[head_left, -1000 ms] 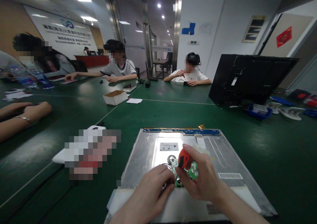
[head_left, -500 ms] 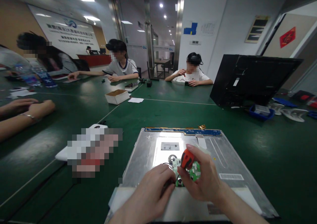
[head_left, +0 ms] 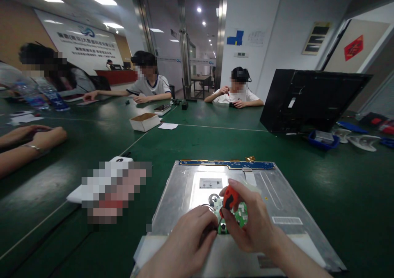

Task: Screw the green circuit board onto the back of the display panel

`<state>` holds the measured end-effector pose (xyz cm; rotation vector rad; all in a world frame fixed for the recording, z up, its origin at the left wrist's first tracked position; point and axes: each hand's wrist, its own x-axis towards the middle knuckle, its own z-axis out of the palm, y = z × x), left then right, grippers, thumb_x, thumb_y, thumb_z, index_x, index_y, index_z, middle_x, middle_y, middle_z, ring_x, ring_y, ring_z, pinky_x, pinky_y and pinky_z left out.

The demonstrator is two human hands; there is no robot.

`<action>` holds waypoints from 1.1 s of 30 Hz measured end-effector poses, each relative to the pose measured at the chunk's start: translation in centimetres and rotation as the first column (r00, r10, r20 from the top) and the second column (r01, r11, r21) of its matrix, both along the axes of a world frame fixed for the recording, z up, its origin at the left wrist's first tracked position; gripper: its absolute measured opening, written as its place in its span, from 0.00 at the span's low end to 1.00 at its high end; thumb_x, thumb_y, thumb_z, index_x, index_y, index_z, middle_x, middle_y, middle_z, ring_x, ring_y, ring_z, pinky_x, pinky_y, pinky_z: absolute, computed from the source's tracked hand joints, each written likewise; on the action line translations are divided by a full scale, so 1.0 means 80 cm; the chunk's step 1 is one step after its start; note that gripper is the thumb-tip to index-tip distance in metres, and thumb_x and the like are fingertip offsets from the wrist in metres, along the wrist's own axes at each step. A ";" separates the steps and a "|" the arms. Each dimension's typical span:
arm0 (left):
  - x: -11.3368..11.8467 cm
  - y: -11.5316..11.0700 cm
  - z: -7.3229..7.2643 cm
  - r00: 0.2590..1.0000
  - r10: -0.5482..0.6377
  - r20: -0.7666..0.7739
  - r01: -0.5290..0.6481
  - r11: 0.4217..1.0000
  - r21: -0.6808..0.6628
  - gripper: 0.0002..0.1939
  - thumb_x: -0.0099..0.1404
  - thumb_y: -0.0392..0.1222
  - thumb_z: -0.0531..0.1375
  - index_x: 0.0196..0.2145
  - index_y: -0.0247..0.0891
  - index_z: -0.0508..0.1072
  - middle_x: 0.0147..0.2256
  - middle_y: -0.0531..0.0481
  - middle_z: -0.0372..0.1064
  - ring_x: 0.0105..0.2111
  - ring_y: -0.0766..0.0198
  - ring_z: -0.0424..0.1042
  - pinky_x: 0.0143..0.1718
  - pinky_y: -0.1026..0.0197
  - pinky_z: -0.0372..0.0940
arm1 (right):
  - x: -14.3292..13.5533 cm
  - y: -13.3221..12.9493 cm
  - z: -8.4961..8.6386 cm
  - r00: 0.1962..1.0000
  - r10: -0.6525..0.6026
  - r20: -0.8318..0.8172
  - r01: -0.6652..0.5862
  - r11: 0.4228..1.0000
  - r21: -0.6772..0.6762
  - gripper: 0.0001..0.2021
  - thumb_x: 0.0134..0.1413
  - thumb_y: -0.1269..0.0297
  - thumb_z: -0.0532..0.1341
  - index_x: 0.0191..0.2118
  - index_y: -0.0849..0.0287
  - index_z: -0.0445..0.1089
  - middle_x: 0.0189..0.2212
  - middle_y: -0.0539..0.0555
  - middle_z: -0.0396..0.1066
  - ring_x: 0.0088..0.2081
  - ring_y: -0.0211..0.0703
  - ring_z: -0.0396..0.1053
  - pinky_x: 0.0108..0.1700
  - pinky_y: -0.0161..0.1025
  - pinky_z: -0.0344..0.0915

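Observation:
A flat metal display panel (head_left: pixel 172 212) lies in front of me, with a blue circuit strip (head_left: pixel 212 165) along its far edge. On its middle sits a small green circuit board (head_left: pixel 241 214), partly covered by my hands. My right hand (head_left: pixel 257 224) is closed around the red and black handle of a screwdriver (head_left: pixel 230 197). The shaft slants down toward the board's left edge. There, my left hand (head_left: pixel 193 233) rests with its fingers curled together against the board's near left corner; what they pinch, if anything, is hidden.
A black monitor (head_left: pixel 310 99) stands at the right, with a blue tray (head_left: pixel 323 140) beside it. Left of the panel lies a blurred-out white and pink item (head_left: pixel 107 187). Farther off is an open white box (head_left: pixel 144 122). Other people sit around the green table (head_left: pixel 197 146).
The screwdriver handle has tilted slightly left, and my right fingers have shifted around it. My left hand keeps its place by the board. The whole view has moved a little.

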<state>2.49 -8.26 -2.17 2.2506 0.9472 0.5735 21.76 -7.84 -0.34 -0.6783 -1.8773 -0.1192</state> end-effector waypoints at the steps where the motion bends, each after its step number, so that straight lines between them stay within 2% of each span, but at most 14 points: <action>1: 0.000 0.000 -0.001 1.000 0.002 0.009 -0.002 1.000 0.009 0.08 0.66 0.33 0.54 0.40 0.40 0.71 0.39 0.46 0.70 0.38 0.57 0.68 0.41 0.58 0.65 | -0.001 0.000 0.000 1.000 -0.009 0.000 0.009 1.000 -0.003 0.27 0.62 0.71 0.54 0.65 0.64 0.52 0.36 0.56 0.76 0.27 0.42 0.73 0.26 0.40 0.71; 7: 0.000 -0.001 -0.004 0.999 0.018 0.034 -0.019 0.999 0.029 0.07 0.66 0.32 0.54 0.38 0.39 0.70 0.38 0.46 0.70 0.37 0.57 0.68 0.39 0.59 0.65 | -0.003 0.002 0.002 1.000 0.019 -0.018 -0.019 1.000 0.000 0.25 0.64 0.70 0.54 0.65 0.62 0.52 0.30 0.50 0.73 0.23 0.40 0.69 0.21 0.38 0.65; 15: 0.000 0.001 -0.006 0.999 0.012 0.039 -0.014 0.999 0.035 0.07 0.66 0.32 0.54 0.39 0.39 0.70 0.38 0.46 0.71 0.37 0.58 0.69 0.39 0.59 0.65 | -0.003 0.000 0.005 0.999 0.035 -0.005 -0.035 0.999 -0.029 0.23 0.67 0.66 0.53 0.65 0.61 0.51 0.31 0.50 0.74 0.23 0.39 0.69 0.22 0.39 0.66; 21: 0.001 0.000 -0.002 1.000 0.010 0.029 -0.011 1.000 0.020 0.06 0.66 0.33 0.54 0.38 0.39 0.70 0.38 0.46 0.71 0.38 0.57 0.69 0.41 0.58 0.66 | -0.001 0.000 0.007 0.996 0.088 -0.006 -0.088 0.995 -0.049 0.25 0.63 0.71 0.52 0.64 0.64 0.51 0.33 0.53 0.74 0.27 0.41 0.71 0.25 0.39 0.68; 29: 0.000 -0.001 -0.001 0.999 0.016 0.028 -0.017 0.999 0.032 0.08 0.66 0.33 0.54 0.39 0.40 0.71 0.38 0.46 0.71 0.38 0.57 0.70 0.40 0.59 0.66 | -0.003 0.000 0.003 1.000 0.026 -0.015 -0.026 0.999 -0.022 0.25 0.63 0.71 0.53 0.64 0.62 0.52 0.30 0.51 0.73 0.23 0.41 0.69 0.22 0.39 0.66; 33: 0.000 -0.001 -0.005 0.999 0.009 0.046 -0.011 0.999 0.040 0.09 0.65 0.32 0.54 0.40 0.40 0.71 0.39 0.45 0.72 0.38 0.57 0.70 0.40 0.59 0.67 | -0.004 0.002 0.003 1.000 0.010 -0.019 -0.010 1.000 -0.010 0.25 0.64 0.70 0.54 0.65 0.60 0.51 0.31 0.52 0.75 0.23 0.41 0.69 0.23 0.39 0.67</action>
